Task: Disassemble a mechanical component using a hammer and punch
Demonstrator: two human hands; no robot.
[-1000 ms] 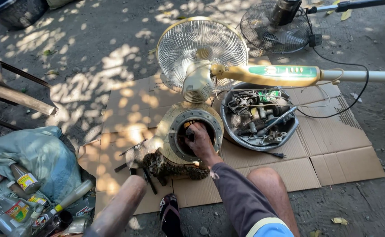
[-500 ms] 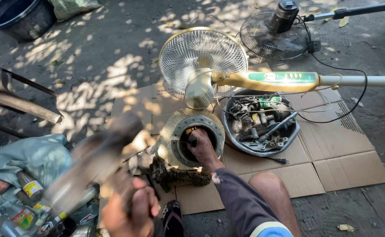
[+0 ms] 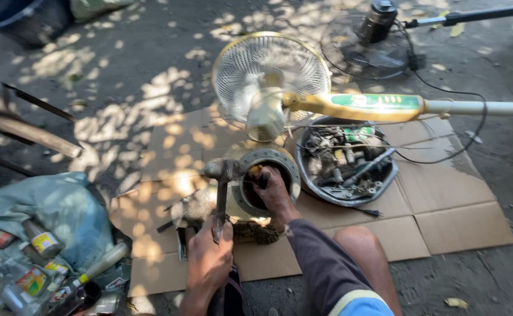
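Flattened cardboard (image 3: pixel 443 216) covers the dirt ground under my work. My left hand (image 3: pixel 209 257) is clenched on a hammer (image 3: pixel 221 181), its head just beside the round motor housing (image 3: pixel 268 175). My right hand (image 3: pixel 274 190) grips a small tool at the housing's rim. Open cardboard lies to the right. Near it, a metal bowl (image 3: pixel 350 164) holds mixed parts.

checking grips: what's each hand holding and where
Left hand grips a hammer low on its handle. Right hand reaches into the round motor housing; its hold there cannot be told.

Labelled cans (image 3: pixel 44 243) and bottles (image 3: pixel 31 282) lie bottom left — a green label panel (image 3: pixel 378 100) bands the fan's neck.
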